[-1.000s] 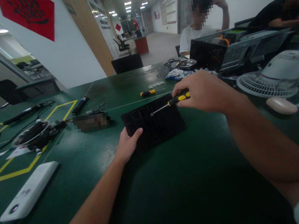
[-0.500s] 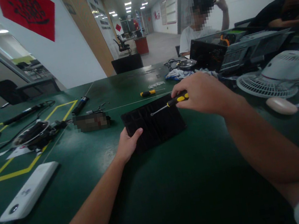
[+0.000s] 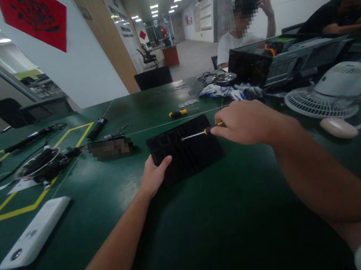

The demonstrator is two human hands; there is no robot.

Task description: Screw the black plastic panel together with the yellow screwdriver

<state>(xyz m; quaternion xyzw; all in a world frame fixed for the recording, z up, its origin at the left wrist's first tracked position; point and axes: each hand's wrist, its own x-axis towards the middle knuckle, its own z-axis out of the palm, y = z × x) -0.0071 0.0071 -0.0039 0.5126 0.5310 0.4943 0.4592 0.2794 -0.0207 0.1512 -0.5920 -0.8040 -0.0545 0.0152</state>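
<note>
My left hand (image 3: pixel 154 174) grips the left edge of a flat black rectangular panel (image 3: pixel 200 152) with raised ribs, its thumb on top and the other fingers hidden beneath. The panel lies tilted low over the green table (image 3: pixel 214 221); whether it touches the tabletop I cannot tell. My right hand (image 3: pixel 245 122) is closed round the yellow-and-black handle of a screwdriver (image 3: pixel 197 135). Its metal shaft points left across the panel, with the tip over the panel's upper middle. A second yellow-and-black screwdriver (image 3: pixel 179 113) lies on the table just beyond the panel.
Left of the panel are a blurred-out object (image 3: pixel 110 148), coiled cables (image 3: pixel 39 164) and a white power strip (image 3: pixel 35 233). To the right lie a white fan (image 3: pixel 327 91), a pale computer mouse (image 3: pixel 339 127) and an open computer case (image 3: pixel 292 62). Two people sit beyond.
My right hand has turned and shifted slightly right and down. The screwdriver now lies flatter, its tip staying near the same spot on the panel. My left hand holds still.
</note>
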